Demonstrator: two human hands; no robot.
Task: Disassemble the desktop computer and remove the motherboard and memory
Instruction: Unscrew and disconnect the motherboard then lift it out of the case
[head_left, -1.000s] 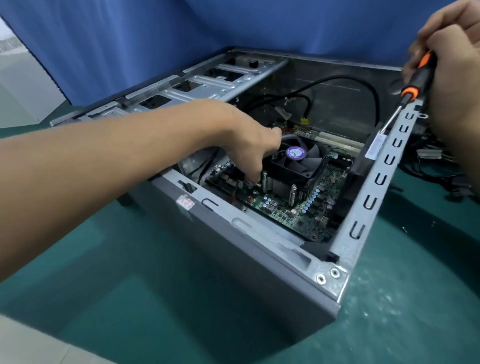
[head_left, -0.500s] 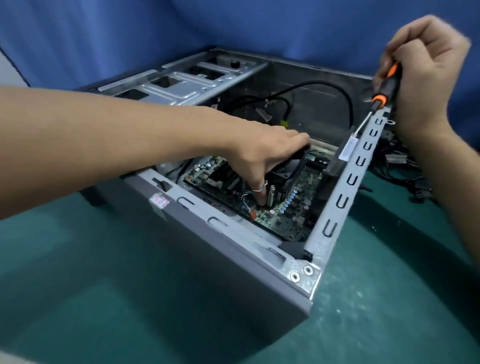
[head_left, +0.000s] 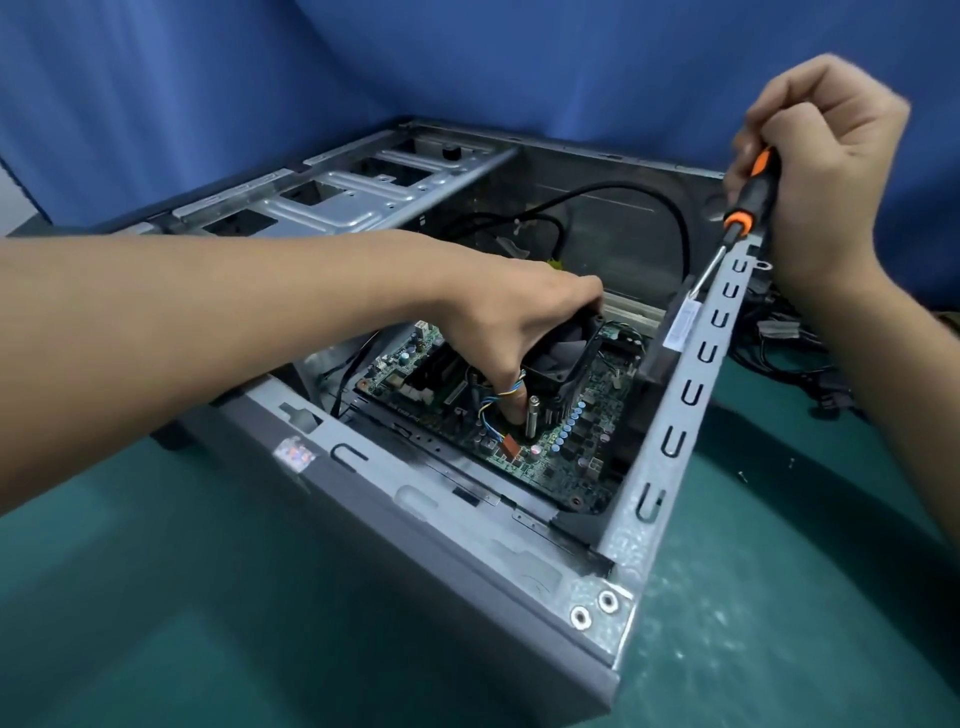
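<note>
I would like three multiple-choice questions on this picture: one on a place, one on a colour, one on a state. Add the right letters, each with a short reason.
1. Where is the left hand?
A) inside the computer case, on the cooler fan
B) on a keyboard
C) on a monitor

2. Which colours has the screwdriver handle?
A) red and white
B) black and orange
C) all yellow

3. What does the right hand do?
A) lies flat
B) hangs empty
C) grips the screwdriver

Answers: 1 A, its fingers curl over the fan above the motherboard; 2 B, black grip, orange bands; 3 C, its fingers wrap the handle.
</note>
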